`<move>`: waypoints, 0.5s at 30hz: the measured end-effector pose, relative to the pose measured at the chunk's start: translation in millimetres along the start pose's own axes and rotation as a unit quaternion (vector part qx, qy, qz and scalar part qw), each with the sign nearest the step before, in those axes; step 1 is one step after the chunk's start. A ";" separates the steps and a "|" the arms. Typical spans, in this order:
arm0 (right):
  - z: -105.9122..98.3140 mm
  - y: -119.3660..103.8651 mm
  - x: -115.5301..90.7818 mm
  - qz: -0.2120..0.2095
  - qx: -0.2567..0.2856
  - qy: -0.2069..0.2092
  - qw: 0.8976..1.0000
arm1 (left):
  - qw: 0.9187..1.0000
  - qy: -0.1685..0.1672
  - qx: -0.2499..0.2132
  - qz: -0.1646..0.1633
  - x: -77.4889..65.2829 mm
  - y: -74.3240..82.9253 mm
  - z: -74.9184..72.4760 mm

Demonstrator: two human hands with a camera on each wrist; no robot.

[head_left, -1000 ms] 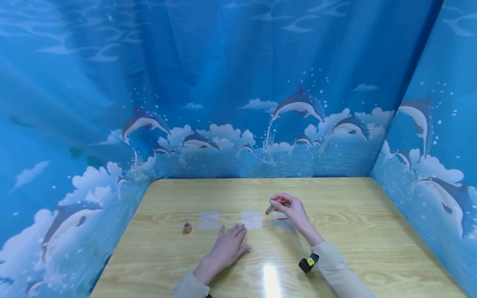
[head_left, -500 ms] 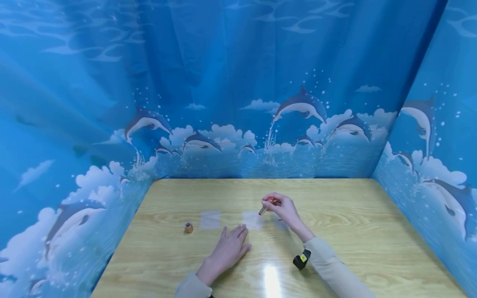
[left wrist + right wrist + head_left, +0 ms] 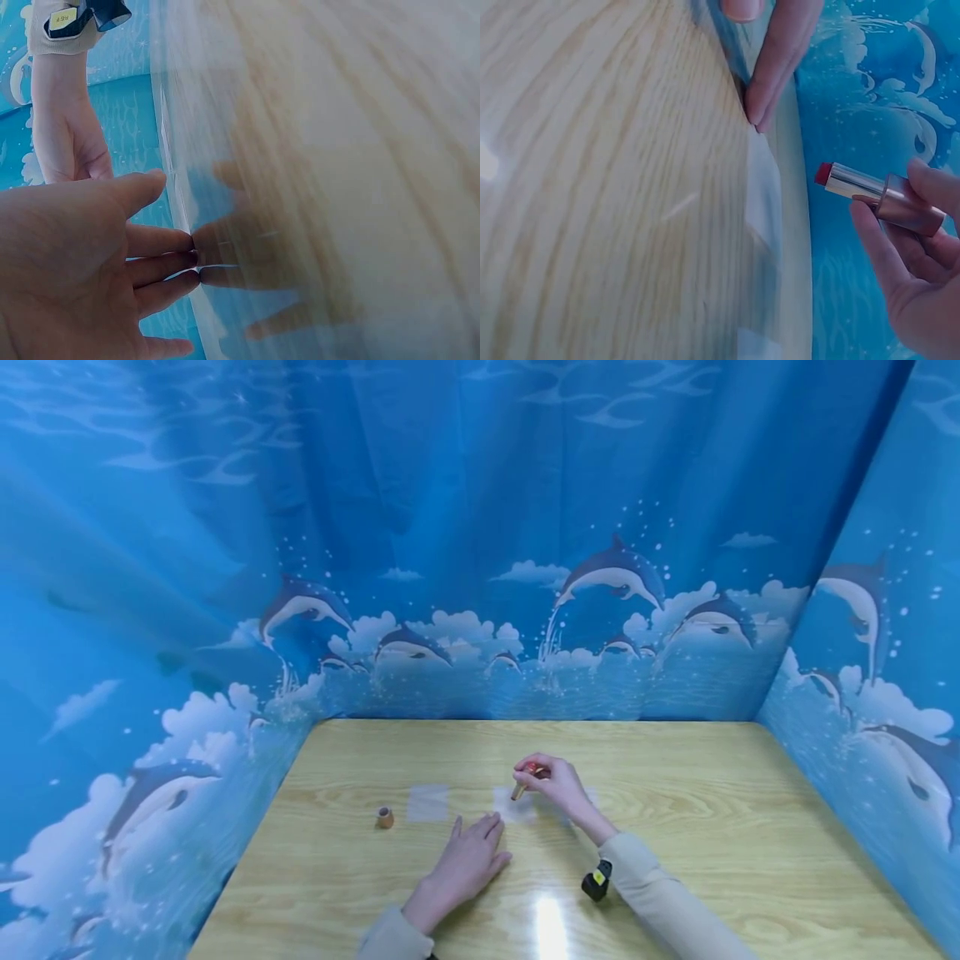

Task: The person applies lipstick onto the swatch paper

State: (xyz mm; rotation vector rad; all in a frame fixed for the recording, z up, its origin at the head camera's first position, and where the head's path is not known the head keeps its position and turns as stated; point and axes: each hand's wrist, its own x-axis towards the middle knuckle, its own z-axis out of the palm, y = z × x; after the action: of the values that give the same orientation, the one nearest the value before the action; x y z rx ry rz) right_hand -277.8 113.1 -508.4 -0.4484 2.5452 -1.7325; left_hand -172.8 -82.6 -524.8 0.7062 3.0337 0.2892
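Observation:
My right hand [image 3: 553, 783] pinches an uncapped lipstick [image 3: 885, 196] between thumb and fingers. Its red tip points down over the middle white paper square [image 3: 513, 811] in the head view; the right wrist view shows the tip apart from the table. My left hand [image 3: 467, 862] lies flat, fingers straight, its fingertips on the near edge of that middle square. In the left wrist view these fingertips touch the glossy tabletop. A second paper square [image 3: 427, 803] lies to the left. The right-hand paper square [image 3: 593, 795] is mostly covered by my right hand and wrist.
A small copper-coloured lipstick cap [image 3: 385, 817] stands left of the papers. The wood-grain table [image 3: 675, 777] reflects a bright light near its front. Blue dolphin-print curtains [image 3: 450, 527] enclose the back and sides.
My right hand has carried the lipstick left, from the right-hand paper to above the middle one. A red mark seen earlier on the right-hand paper is now hidden. My left hand stays put.

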 end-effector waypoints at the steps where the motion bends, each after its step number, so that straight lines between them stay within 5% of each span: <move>1: 1.8 0.1 0.4 -0.005 -0.002 -0.001 1.000 | 1.000 0.000 -0.001 0.000 0.2 -0.3 0.9; 15: 22.7 2.2 3.7 -0.044 -0.049 -0.008 0.998 | 1.000 0.003 0.004 0.004 0.9 -0.7 2.2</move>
State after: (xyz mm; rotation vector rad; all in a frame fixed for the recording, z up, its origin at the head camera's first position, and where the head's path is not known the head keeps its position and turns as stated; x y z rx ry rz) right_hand -277.6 92.3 -518.5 -0.5846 2.6455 -1.6284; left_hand -173.8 -82.5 -527.1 0.7188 3.0414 0.2790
